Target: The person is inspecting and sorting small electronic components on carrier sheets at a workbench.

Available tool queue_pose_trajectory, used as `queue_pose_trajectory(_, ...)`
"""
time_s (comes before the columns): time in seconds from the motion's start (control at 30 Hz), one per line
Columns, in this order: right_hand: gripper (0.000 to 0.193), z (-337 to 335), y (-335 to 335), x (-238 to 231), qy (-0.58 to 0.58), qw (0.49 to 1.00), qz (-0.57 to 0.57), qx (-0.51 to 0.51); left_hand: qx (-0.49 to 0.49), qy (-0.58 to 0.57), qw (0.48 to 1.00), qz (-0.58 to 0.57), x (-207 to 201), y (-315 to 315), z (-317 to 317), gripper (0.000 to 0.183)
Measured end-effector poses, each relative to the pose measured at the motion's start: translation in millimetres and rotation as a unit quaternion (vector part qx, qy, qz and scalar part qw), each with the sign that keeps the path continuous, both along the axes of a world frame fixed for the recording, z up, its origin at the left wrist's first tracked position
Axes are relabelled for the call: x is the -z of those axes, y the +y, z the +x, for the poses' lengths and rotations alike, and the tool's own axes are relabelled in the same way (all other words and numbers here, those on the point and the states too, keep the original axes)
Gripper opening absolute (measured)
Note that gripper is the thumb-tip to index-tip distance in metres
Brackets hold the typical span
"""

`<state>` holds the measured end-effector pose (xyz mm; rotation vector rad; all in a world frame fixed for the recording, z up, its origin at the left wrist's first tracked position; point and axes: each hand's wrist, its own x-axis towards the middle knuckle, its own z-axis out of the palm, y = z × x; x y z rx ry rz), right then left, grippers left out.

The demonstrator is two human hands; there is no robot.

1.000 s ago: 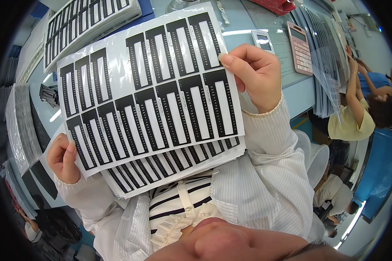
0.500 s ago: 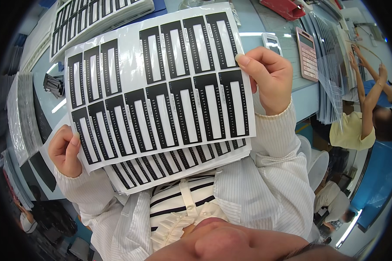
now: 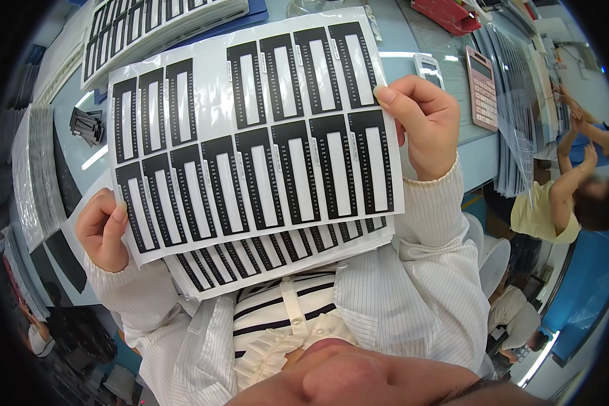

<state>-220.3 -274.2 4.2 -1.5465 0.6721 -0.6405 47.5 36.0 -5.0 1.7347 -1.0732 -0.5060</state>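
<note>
A white sheet of black frame-shaped stickers [image 3: 213,88] is stretched between my two hands, tilted up toward me. Its stickers stand in two rows, and the upper row has one bare gap left of the middle. My left hand [image 3: 104,231] pinches the lower left edge between thumb and fingers. At the upper right edge my right hand [image 3: 423,125] grips the sheet, thumb on top. Beneath it, a stack of similar sticker sheets [image 3: 277,254] shows its lower part, close to my chest; the rest is hidden.
Another pile of sticker sheets [image 3: 162,24] lies at the far left, near small black strips [image 3: 86,126]. Plastic-wrapped packs [image 3: 37,179] line the left side. On the right are a pink calculator [image 3: 481,88], a white phone-like device [image 3: 429,71], a red holder [image 3: 450,15] and upright clear sheets [image 3: 514,115]. Other people work beyond.
The held sheet and both hands sit very slightly further right in the picture, as do the things on the table. Both grips stay the same. A person at the right has shifted their arms.
</note>
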Motion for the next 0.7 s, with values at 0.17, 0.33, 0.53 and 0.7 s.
queue_pose_trajectory(0.17, 0.016, 0.2, 1.0, 1.3, 0.004, 1.000, -0.005, 0.009, -0.003, 0.005, 1.000, 0.006, -2.1, -0.6, -1.4, 0.019)
queue_pose_trajectory(0.33, 0.015, 0.0, 0.8, 1.7, 0.007, 1.000, -0.006, 0.013, -0.005, -0.012, 1.000, 0.022, -6.1, -1.4, -3.0, 0.019)
queue_pose_trajectory(0.53, 0.014, -0.2, 1.2, 2.5, -0.002, 1.000, 0.010, 0.011, -0.012, -0.004, 1.000, 0.020, -7.4, -2.8, -5.0, 0.020)
queue_pose_trajectory(0.7, 0.014, -0.5, 1.0, 3.8, -0.001, 1.000, -0.002, 0.014, -0.019, -0.007, 0.999, 0.026, -7.5, -1.8, -4.5, 0.019)
